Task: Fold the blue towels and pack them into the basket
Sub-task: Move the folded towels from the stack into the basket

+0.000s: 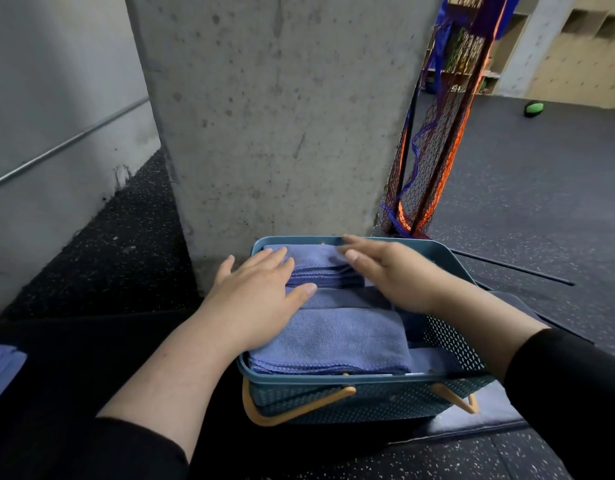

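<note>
Low in the frame, two black sleeves point(569, 393) pushed up bare forearms, reaching in from the bottom corners. At far left edge, corner of another blue towel point(1, 365), well apart from the rest. Centre bottom, teal perforated basket point(368, 403) with tan handle point(292, 410) folded down against its near wall, sitting on a grey-blue mat point(479, 417). Inside, folded blue towels: near stack point(333, 344) filling the front, far stack point(320, 263) against the back wall. Left hand point(257, 299) flat, fingers straight and spread, resting across both stacks, gripping nothing. Right hand point(385, 271) somewhat blurred, fingers extended over the far stack near the back rim, holding nothing. Just behind, concrete pillar point(282, 116). Right of it, orange and blue netting point(437, 133) leaning upright. Upper right, green ball point(534, 109) on speckled floor.
</note>
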A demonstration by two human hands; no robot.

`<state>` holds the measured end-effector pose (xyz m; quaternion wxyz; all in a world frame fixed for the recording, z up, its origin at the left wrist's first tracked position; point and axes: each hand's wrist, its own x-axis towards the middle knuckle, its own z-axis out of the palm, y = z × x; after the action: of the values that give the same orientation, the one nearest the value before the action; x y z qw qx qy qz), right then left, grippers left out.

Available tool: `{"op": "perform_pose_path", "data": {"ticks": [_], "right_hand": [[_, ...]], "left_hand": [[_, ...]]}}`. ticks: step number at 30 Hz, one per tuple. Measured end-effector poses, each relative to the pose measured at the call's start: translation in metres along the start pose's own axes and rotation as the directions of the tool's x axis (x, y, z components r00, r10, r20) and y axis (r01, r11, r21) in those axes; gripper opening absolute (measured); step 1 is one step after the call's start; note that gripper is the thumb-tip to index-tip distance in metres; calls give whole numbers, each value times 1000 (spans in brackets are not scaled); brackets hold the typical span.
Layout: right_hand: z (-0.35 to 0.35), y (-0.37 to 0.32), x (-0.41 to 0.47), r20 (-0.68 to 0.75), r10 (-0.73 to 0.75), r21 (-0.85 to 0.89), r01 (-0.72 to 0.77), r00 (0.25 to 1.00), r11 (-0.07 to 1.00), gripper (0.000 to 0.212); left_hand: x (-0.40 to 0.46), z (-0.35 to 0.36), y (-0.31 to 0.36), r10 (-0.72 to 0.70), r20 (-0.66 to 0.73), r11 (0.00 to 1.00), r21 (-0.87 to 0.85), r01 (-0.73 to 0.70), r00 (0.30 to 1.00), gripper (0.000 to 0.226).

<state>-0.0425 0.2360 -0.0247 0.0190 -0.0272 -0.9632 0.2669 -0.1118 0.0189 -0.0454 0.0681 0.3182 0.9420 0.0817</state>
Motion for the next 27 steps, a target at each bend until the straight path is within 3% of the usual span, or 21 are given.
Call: {"op": "perform_pose_path", "data": {"ticks": [3,6,11,16,21,27], "right_hand": [[-12,0,-14,-257,38,44,-28,966,999,34],[-19,-1,-26,-258,-4,16,8,966,1000,34],[-27,-15,-31,-371,34,85,-2,928,996,27],[-7,-64,-24,-304,-18,95,49,953,994,29],[30,-134,-7,-167,-134,81,150,977,985,26],[83,-210,13,-71,-237,111,243,969,964,27]], "left_hand": [[-1,1,-1,-1,-51,994,-105,-4,999,69],[-2,-4,0,-6,-192,972,-231,-39,981,57],[-12,-14,-9,-81,-466,889,-433,-147,881,37],[-36,-24,-40,-182,-574,882,-453,-125,798,26],[-76,-30,-102,-283,-507,876,-482,4,814,28],[-127,-33,-176,-469,-467,816,-554,165,750,23]]}}
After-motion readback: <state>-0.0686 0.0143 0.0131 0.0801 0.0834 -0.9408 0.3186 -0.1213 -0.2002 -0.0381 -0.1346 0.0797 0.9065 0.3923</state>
